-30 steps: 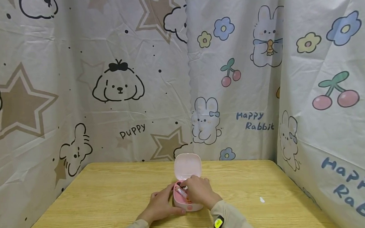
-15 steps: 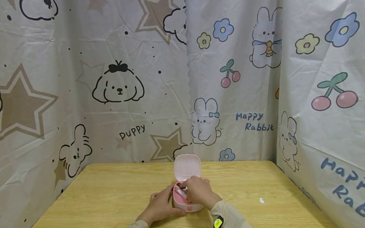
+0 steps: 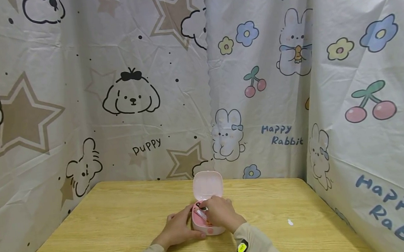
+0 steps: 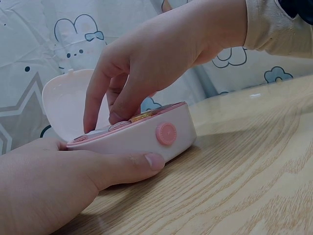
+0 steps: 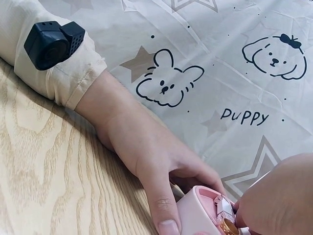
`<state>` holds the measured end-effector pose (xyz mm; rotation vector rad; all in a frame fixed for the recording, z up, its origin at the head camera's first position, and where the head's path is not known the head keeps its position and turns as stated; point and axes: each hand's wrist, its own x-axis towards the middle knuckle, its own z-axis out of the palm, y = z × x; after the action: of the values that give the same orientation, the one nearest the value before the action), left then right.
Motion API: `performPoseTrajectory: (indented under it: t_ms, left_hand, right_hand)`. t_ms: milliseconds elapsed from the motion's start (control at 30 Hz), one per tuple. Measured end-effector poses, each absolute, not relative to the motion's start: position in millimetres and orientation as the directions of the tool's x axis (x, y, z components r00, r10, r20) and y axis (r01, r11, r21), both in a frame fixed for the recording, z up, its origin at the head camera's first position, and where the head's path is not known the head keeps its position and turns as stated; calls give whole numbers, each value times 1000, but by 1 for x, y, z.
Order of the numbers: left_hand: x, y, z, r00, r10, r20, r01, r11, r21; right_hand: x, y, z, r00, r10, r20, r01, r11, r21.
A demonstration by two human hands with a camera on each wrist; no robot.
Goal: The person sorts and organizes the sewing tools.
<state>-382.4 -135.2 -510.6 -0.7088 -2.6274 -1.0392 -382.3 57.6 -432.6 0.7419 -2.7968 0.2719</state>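
A small pink-and-white box (image 3: 209, 230) stands on the table, its pale pink lid (image 3: 207, 185) raised at the back. My left hand (image 3: 177, 227) grips the box from the left, thumb along the front wall near a round pink button (image 4: 166, 133). From the right, my right hand (image 3: 222, 212) reaches over the rim, thumb and fingers pointing down among the contents. Inside lie a whitish, clear-looking slim piece (image 3: 200, 213) and a gold ring-like piece (image 5: 228, 226). A dark bit shows by the right fingertips; I cannot tell whether they pinch anything.
The wood-grain table (image 3: 123, 209) is bordered by a printed curtain (image 3: 135, 126) at the back and sides. A small white scrap (image 3: 290, 221) lies to the right of the box. Black wrist cameras (image 5: 49, 46) sit on the beige sleeves.
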Motion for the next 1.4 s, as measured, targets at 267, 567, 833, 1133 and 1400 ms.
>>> performPoseTrajectory:
  t_ms: [267,567,833,1133,1400]
  left_hand:
    - [-381,-135,-509,-878,343,334,479,633,608]
    - [-379,-135,-506,-871,355,341,492,631,599]
    - [-381,-134,-507,-879,352,320,476,641,602]
    - [-382,-135,-506,-897,344,278,441,651,618]
    - [-384,-134,-508,-894,349,280,446,639,627]
  right_hand:
    - [-383,60,-433,-819,-485,307,-537,837,-108]
    - [-381,67,-432,-797,-503,333,-558,825,-90]
    - [-379,77,-423,-814,-500,296,-550,827,-118]
    - [-377,89,-416,-818,-500,285,-551,823,-140]
    - [-375,98,-412,-826,-482,292,-538,830,-151]
